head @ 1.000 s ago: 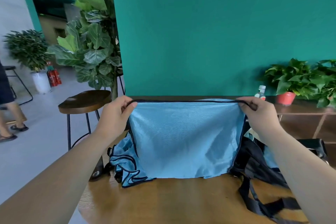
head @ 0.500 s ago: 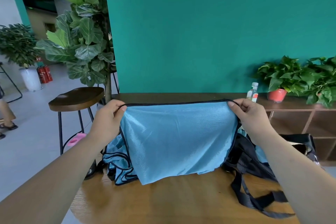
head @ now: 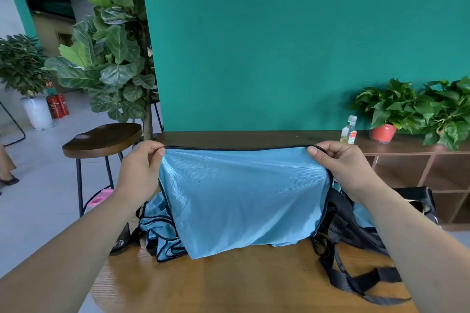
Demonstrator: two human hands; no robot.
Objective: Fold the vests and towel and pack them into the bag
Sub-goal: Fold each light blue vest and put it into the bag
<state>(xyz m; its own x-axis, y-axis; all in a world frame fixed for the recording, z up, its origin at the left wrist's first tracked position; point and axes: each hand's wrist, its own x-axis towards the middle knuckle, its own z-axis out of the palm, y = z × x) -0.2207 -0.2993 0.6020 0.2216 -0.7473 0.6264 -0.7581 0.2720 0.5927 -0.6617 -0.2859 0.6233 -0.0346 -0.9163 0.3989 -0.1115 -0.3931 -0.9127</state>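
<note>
Bag (head: 342,222) partly behind vest (head: 241,198)

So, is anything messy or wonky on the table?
A bit. Behind the shiny light blue vest held up, another blue black-trimmed cloth lies crumpled at the wooden table's left edge, and the black bag's straps trail loosely on the right. Nothing spilled or torn.

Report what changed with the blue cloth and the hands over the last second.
Little: the blue vest swung slightly, its lower left corner now drooping lower over the table. Left hand and right hand still pinch its top corners; nothing let go. Black bag and crumpled vests stayed put.
</note>
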